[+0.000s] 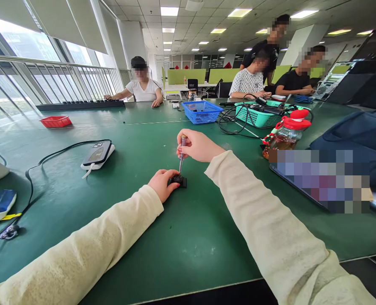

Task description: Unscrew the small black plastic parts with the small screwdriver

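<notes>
In the head view, a small black block-like part (pixel 183 182) lies on the green table (pixel 191 237). My left hand (pixel 163 184) grips it from the left, thumb and fingers closed on its sides. A screwdriver (pixel 181 157) with a clear handle stands nearly upright above the part, its tip down at the top of it. My right hand (pixel 196 145) is closed round the screwdriver's handle. Whether the tip sits in a screw is too small to tell.
Left are a phone on a white power bank (pixel 98 153), a cable and a red tray (pixel 56 122). Ahead stand a blue basket (pixel 202 112) and a green basket (pixel 258 116) with cables. A red-lidded bottle (pixel 286 133) and a tablet-like device (pixel 297 186) lie right. Several people are beyond.
</notes>
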A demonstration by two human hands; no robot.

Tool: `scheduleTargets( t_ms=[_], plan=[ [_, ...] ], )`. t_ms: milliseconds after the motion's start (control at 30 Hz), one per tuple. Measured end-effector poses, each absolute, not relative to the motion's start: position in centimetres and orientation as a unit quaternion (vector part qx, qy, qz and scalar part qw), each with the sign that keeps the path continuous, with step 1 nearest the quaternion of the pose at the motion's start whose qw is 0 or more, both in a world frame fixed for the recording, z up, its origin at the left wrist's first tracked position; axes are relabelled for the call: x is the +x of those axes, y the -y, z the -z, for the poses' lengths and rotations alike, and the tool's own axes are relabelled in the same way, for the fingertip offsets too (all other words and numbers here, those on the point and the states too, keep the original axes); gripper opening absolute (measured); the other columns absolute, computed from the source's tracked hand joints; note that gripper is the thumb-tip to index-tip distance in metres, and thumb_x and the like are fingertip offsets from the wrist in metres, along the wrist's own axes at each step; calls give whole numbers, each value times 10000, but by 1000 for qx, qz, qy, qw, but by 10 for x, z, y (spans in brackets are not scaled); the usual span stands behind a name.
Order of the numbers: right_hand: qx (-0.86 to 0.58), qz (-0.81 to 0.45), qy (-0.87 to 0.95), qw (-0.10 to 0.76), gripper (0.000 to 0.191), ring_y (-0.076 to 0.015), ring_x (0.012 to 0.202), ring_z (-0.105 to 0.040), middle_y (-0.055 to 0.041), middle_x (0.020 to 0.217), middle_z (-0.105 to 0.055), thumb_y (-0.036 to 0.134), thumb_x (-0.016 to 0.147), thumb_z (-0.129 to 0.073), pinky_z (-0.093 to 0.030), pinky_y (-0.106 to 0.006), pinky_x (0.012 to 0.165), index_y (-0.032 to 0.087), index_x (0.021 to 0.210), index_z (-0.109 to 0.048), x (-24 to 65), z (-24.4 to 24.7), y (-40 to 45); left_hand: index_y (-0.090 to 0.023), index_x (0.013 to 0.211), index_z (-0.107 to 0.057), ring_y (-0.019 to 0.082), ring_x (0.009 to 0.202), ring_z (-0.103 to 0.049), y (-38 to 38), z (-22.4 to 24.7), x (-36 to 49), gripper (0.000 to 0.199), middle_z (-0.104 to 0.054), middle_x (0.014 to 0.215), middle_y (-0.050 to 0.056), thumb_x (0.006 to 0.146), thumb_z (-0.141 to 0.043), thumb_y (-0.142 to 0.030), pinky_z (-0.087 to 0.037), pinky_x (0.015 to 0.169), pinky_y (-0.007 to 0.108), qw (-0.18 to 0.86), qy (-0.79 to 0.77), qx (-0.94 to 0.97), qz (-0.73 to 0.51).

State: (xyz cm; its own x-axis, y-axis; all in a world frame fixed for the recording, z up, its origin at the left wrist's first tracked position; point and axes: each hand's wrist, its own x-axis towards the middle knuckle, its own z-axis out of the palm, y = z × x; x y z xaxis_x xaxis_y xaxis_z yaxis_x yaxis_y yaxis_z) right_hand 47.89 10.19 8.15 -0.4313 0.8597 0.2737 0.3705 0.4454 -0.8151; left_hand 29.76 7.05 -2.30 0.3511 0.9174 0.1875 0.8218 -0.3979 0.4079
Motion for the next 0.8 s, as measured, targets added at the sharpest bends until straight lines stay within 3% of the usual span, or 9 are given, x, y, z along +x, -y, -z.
scheduleTargets(
  t_ms=[267, 633, 800],
  plan=[
    [-395, -376, 747, 381, 232, -158, 694, -682, 14, 653, -593, 50, 796, -616, -571, -257, 576, 195, 746, -443, 476, -83, -99, -243, 1185, -606, 233, 1111, -564, -71, 26, 297, 383, -632, 1102, 71, 804, -594, -280, -446, 1023, 407, 128, -535, 811, -201],
    [-412, -309, 789, 334, 237, -167, 671, -655, 14, 653, -603, 96, 761, -651, -529, -291, 603, 207, 715, -447, 470, -78, -97, -248, 1189, -604, 244, 1136, -547, -71, 24, 298, 382, -627, 1097, 71, 809, -597, -286, -448, 1016, 408, 132, -540, 808, -196],
    [-426, -378, 742, 354, 208, -156, 654, -647, 0, 677, -615, 80, 805, -579, -544, -279, 552, 208, 757, -423, 474, -70, -106, -245, 1186, -609, 234, 1084, -573, -70, 22, 298, 380, -617, 1101, 73, 808, -598, -288, -456, 1007, 406, 134, -552, 800, -194]
  ],
)
